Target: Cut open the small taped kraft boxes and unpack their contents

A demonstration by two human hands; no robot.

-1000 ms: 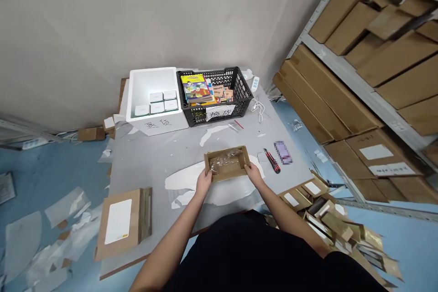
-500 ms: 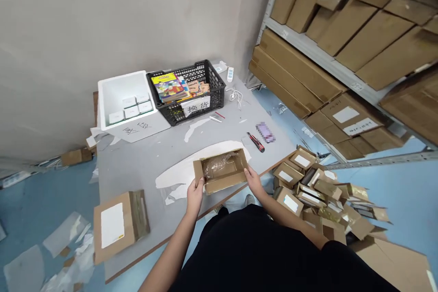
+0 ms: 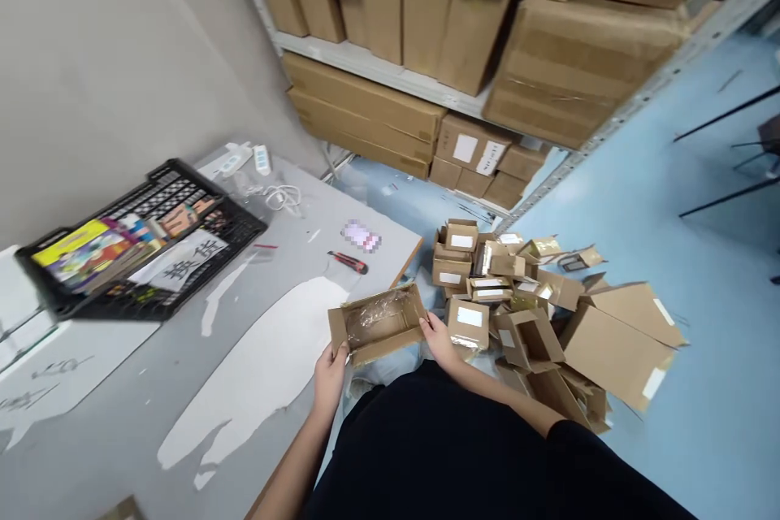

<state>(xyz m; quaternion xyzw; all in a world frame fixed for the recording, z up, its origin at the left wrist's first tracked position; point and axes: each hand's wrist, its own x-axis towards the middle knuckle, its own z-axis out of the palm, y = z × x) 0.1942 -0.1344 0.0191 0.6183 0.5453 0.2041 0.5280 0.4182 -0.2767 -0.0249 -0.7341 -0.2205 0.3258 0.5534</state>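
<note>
Grasping a small open cardboard box (image 3: 390, 347) with both hands, by its left end with the left hand (image 3: 330, 378) and by its right end with the right hand (image 3: 439, 344), over the right edge of the bench (image 3: 259, 292). Showing crumpled clear plastic (image 3: 378, 313) inside it. Holding it near a red-and-black cutter (image 3: 348, 262) and a torn white sheet (image 3: 262, 366), with a black crate (image 3: 240, 244) at far left and piled cartons (image 3: 466, 315) on the floor at right.

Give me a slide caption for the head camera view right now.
Two hands hold an open cardboard box by its ends, beside a table with a utility knife.
</note>
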